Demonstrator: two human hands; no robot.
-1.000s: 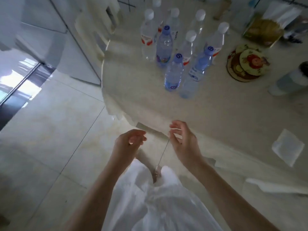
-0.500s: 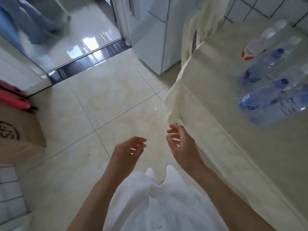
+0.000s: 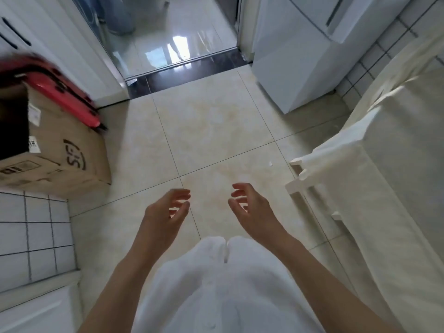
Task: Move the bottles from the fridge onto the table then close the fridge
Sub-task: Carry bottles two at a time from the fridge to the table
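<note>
Left hand (image 3: 165,212) and right hand (image 3: 249,207), both loosely spread and empty, hover over beige floor tiles (image 3: 211,131); the brown cardboard box (image 3: 60,155) nearby risks a stumble.

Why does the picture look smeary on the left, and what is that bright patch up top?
Head view: the red case and cardboard box at the left edge are streaked by motion blur; the bright patch is window glare on the glossy floor beyond the doorway; the wide lens bends the fridge; both hands look fairly sharp.

cardboard box (image 3: 55,150) left, fridge (image 3: 295,51) ahead right, table (image 3: 384,164) right.
</note>
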